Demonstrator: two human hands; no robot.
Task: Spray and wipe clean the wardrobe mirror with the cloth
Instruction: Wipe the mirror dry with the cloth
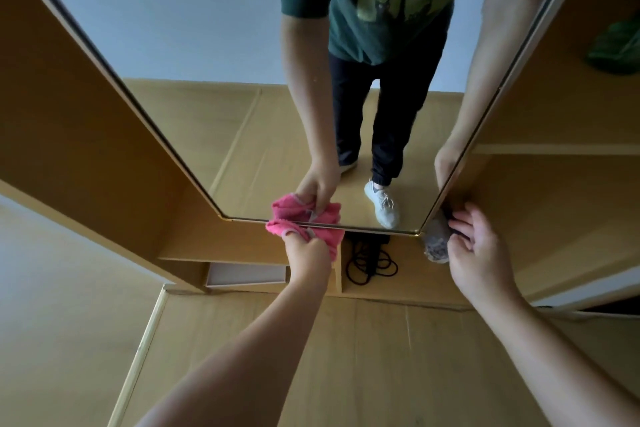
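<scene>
"Pink cloth (294,230), bunched tight in my left hand (308,253), fingers curled round it," I say. "It sits on the bottom edge of the mirror (242,80), half on the glass, half over the frame (381,229)."

"And the other hand?"

"My right hand (481,253) holds nothing. Its fingers are loosely spread, just beside the lower right corner. Whether they touch the frame I cannot tell."

"So what worries you?"

"The wad, first. Balled up like this, only a small patch meets the glass, so I may leave streaks or miss the strip along the frame. Loose folds hang below the edge and could drag dust back up."

"Anything with the right hand?"

"If those bare fingers land on the glass, they print on what I clean. And if I lean hard this low down, the mirror could rock or swing. I can't see how it is fixed to the wardrobe (554,204)."

"Below?"

"A black cord (370,262) lies coiled in the compartment right under the mirror, and a grey shoe (437,243) is by the corner. A slipped stroke may send the cloth down into the cord and snag it. No spray bottle shows, so I can't say how wet the glass is. Dry rubbing would likely smear."
</scene>
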